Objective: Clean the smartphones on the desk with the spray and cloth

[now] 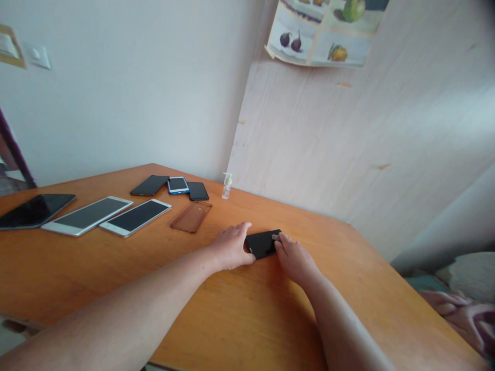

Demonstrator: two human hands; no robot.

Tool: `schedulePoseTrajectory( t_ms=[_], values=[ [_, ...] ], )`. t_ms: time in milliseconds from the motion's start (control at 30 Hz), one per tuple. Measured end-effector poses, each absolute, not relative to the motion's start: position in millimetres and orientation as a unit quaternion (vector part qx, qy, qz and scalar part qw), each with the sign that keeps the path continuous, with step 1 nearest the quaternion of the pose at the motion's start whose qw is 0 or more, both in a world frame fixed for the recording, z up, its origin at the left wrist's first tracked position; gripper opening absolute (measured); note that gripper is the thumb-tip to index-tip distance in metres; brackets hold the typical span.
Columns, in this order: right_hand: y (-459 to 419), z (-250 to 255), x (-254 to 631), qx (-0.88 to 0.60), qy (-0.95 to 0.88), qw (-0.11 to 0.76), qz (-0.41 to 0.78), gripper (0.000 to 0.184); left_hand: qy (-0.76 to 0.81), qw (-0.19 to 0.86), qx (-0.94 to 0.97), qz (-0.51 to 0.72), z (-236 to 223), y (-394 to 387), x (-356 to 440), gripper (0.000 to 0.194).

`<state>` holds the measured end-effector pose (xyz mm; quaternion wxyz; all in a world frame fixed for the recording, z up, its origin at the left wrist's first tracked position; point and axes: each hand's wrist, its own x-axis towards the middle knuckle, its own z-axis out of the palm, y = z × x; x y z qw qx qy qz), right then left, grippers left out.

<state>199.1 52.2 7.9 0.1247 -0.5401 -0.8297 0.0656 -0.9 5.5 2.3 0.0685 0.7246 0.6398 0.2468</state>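
A black smartphone (262, 244) lies flat on the wooden table, screen up, between my two hands. My left hand (232, 247) reaches round its left end, thumb at the near edge and the other fingers curved toward the far corner. At the right end of the screen, my right hand (292, 256) presses down with bent fingers. A small greyish piece, perhaps a folded cloth (276, 237), sticks out from under those fingertips; most of it is hidden. A brown translucent phone case (192, 216) rests to the left, beyond my left hand.
On the table (232, 319) at left lie a black tablet (36, 210), a white tablet (88, 215) and a white phone (136, 217). Behind them are a dark device (150, 185), a blue-edged phone (178, 185) and a black phone (198, 191). A pump bottle (227, 186) stands by the wall.
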Motion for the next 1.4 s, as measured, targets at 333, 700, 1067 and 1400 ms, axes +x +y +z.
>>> schedulePoseTrajectory(
  t_ms=[333,700,1067,1400],
  values=[
    [12.6,25.7,183.3,-0.395,-0.896,0.132,0.155,0.050,0.622,0.053,0.736,0.263,-6.0,10.8,-5.6,0.057],
    [10.2,31.4,188.6,-0.448,-0.880,0.105,0.121,0.051,0.623,0.052,0.743,0.240,-3.2,10.9,-6.7,0.048],
    [34.8,27.7,205.0,-0.551,-0.826,0.072,0.092,0.042,0.611,0.064,0.749,0.249,5.5,6.4,-5.9,0.041],
    [-3.2,30.6,177.3,-0.342,-0.916,0.141,0.155,0.045,0.616,0.055,0.744,0.255,0.3,10.7,-7.2,0.042]
  ],
)
